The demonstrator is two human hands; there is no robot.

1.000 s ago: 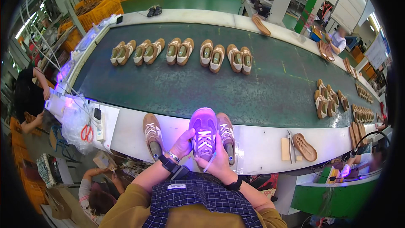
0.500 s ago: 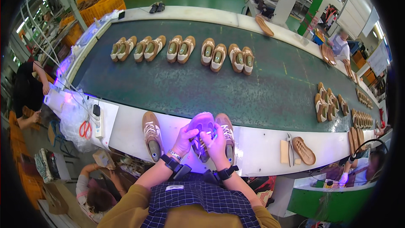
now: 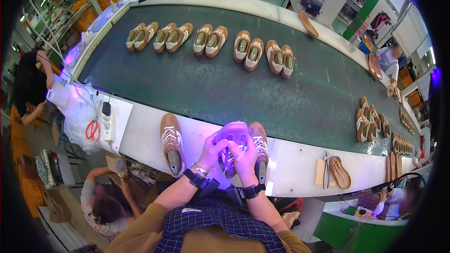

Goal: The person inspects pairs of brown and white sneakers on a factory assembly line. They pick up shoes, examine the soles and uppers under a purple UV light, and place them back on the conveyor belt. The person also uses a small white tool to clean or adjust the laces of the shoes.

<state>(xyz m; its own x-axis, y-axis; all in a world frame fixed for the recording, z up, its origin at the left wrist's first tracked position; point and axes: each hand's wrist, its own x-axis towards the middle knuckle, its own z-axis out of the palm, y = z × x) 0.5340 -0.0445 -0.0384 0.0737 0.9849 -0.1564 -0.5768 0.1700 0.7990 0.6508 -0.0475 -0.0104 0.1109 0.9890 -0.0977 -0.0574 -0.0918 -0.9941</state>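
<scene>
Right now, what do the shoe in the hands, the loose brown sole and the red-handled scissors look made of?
The held shoe: perhaps suede or cloth; it looks dull, but purple light leaves that unsure. The loose sole: probably matte rubber, with a moulded raised rim. The scissors: likely smooth plastic handles, evenly red.

Room beyond held shoe (image 3: 232, 132), over green belt (image 3: 201, 89); left shoe (image 3: 171, 140), right shoe (image 3: 259, 144) block sides, shoe row (image 3: 212, 42) ahead.

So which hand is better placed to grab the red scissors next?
Probably the left hand: the scissors are off to its side, farther from the right hand. Both are on the shoe, though.
</scene>
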